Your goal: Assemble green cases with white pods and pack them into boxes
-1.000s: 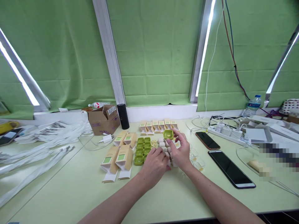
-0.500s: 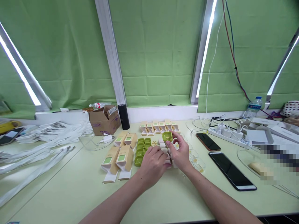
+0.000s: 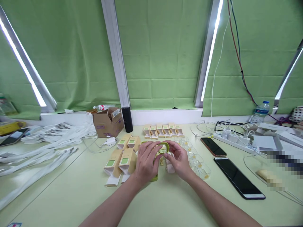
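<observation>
Pale green worktable [image 3: 71, 201] under green window blinds [image 3: 161, 50], laid out as a packing bench. Centre: left hand [image 3: 146, 162] and right hand [image 3: 178, 159] meet over one small green case [image 3: 163, 147], each pinching a side of its rim between fingertips, so it is lifted clear of the table and steadied from both ends. More green cases lie mostly hidden beneath the left hand. Just left: kraft cartons [image 3: 119, 159] lying in pairs with flaps open, within reach. Behind: a row of smaller cartons [image 3: 163, 130] standing upright. Right of the hands: a line of clear plastic shells [image 3: 195, 157]; beyond, two phones [image 3: 239, 178] face up. Far left: white strips [image 3: 47, 142] heaped; a brown cardboard box [image 3: 108, 122] by the sill.
</observation>
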`<state>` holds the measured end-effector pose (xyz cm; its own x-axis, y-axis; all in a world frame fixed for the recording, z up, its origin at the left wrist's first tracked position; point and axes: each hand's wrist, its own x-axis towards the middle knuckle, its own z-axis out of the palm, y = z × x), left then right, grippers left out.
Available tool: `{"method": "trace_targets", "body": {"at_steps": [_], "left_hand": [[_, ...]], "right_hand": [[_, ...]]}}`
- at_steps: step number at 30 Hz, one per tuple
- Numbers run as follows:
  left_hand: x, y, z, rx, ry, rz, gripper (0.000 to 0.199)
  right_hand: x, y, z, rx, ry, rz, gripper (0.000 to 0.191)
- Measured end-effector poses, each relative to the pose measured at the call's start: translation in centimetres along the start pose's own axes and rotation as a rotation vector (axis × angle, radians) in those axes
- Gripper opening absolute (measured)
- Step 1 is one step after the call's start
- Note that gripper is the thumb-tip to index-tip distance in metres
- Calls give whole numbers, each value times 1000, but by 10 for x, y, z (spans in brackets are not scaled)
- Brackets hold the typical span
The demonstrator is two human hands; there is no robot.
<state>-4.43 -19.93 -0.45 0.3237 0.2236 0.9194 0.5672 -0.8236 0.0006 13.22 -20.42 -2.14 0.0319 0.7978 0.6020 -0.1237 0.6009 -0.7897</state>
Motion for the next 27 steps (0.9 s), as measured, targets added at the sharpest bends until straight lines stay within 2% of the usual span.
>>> {"method": "trace_targets", "body": {"at_steps": [7, 12, 15, 18, 24, 27], "left_hand": [[1, -3, 2, -13, 79, -110, 27], [2, -4, 2, -45, 137, -245, 9], [2, -3, 2, -74, 153, -319, 14], [1, -1, 2, -104, 120, -383, 25], [-3, 2, 6, -179, -2, -503, 44], [-5, 2, 7, -181, -35, -511, 47]], "right_hand": [[-7, -1, 2, -49, -16, -47, 61], [-10, -4, 3, -166, -63, -109, 49], [-12, -4, 4, -253, -80, -114, 54], [-13, -2, 6, -307, -67, -106, 56], [-11, 1, 7, -361, 24, -147, 39], [-11, 0, 7, -352, 32, -162, 36]]}}
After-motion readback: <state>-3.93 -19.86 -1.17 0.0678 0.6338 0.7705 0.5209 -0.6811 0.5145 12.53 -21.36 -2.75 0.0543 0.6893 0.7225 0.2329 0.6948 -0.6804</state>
